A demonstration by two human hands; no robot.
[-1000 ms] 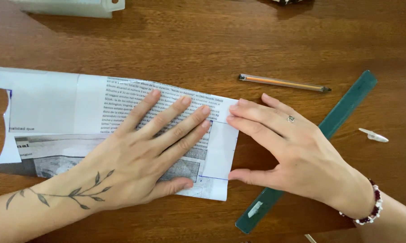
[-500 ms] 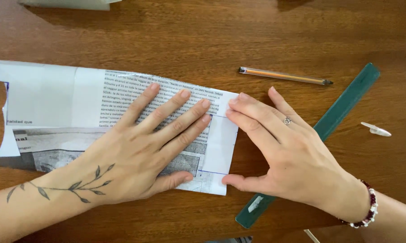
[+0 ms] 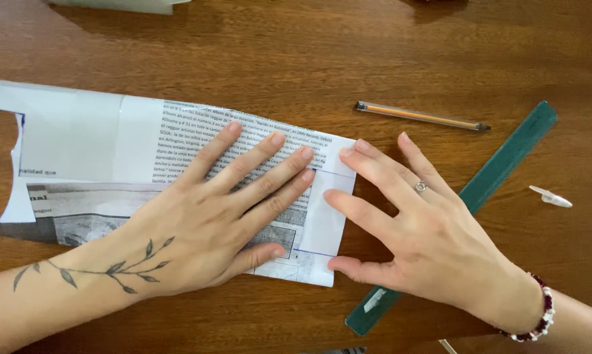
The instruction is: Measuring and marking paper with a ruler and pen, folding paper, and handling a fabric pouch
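Folded newspaper sheet (image 3: 145, 151): lies flat on the brown wooden table (image 3: 296, 59), left of centre, its right edge near the middle.
Left hand (image 3: 204, 229): open, palm down, fingers spread, pressing on the sheet's right part; leaf tattoo along the wrist.
Right hand (image 3: 420, 242): open, flat, fingertips touching the sheet's right edge; ring on one finger, bead bracelet at the wrist.
Green ruler (image 3: 493, 177): lies diagonally on the table, partly under the right hand.
Orange pen (image 3: 420, 116): above the right hand, apart from it.
White pen cap (image 3: 550, 196): right of the ruler.
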